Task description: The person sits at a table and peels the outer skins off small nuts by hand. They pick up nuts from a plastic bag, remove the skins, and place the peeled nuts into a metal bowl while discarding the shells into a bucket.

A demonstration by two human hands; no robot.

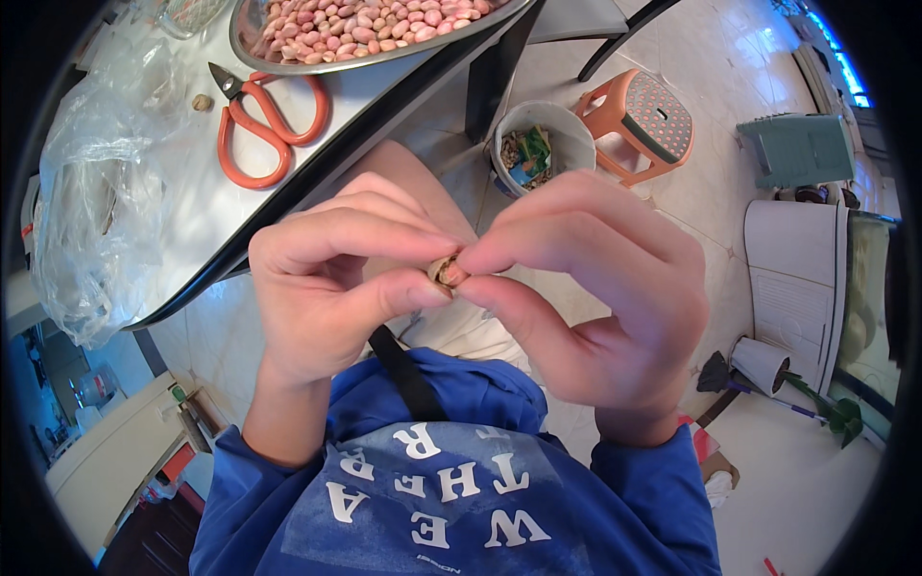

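Note:
Between both hands, over my lap, is a peanut shell [439, 271] broken open, with a pink peanut kernel [453, 273] showing inside. My left hand [338, 273] pinches the shell between thumb and forefinger. The thumb and forefinger of my right hand [605, 288] close on the kernel's right end. On the table lie scissors [277, 129] with orange handles and short dark blades, apart from both hands. A metal tray [346, 70] full of shelled pink peanuts [367, 29] stands at the table's far edge. A small brown piece, perhaps a peanut in its shell [202, 103], rests left of the scissors.
A crumpled clear plastic bag [101, 209] covers the left side of the white table [194, 216]. Beyond my hands, a bin [555, 115] holds shells and a green wrapper. Beside it stands an orange plastic stool [641, 122]. A potted plant [763, 363] lies tipped at right.

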